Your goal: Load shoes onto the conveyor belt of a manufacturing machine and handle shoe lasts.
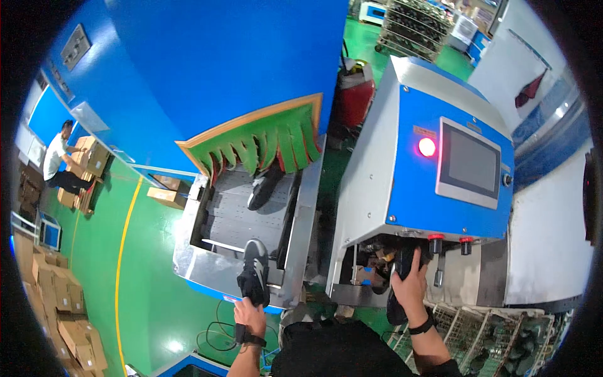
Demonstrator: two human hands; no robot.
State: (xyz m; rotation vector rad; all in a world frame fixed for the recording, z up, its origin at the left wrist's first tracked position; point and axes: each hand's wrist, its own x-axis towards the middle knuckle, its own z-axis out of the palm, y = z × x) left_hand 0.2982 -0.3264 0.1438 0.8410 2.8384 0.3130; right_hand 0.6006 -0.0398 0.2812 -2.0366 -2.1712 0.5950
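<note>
My left hand [250, 318] is closed on the heel end of a black sneaker with white stripes [255, 267], whose toe reaches over the near end of a grey perforated conveyor [235, 220]. Farther in, a second dark sneaker [265, 190] lies on the conveyor, partly under the torn green strip curtain [264, 141]. On the right, my right hand [411, 286] grips a black shoe [397, 301] below the front of a blue and grey machine [418, 188]. Fingers cover part of that shoe, and its upper end sits in shadow.
Two red-topped knobs [435, 239] hang beneath the machine's screen [470, 162], beside a lit red button [426, 147]. A wire rack with dark shoes [496, 339] stands at lower right. Cardboard boxes [59, 289] line the left, where another person [59, 157] handles cartons.
</note>
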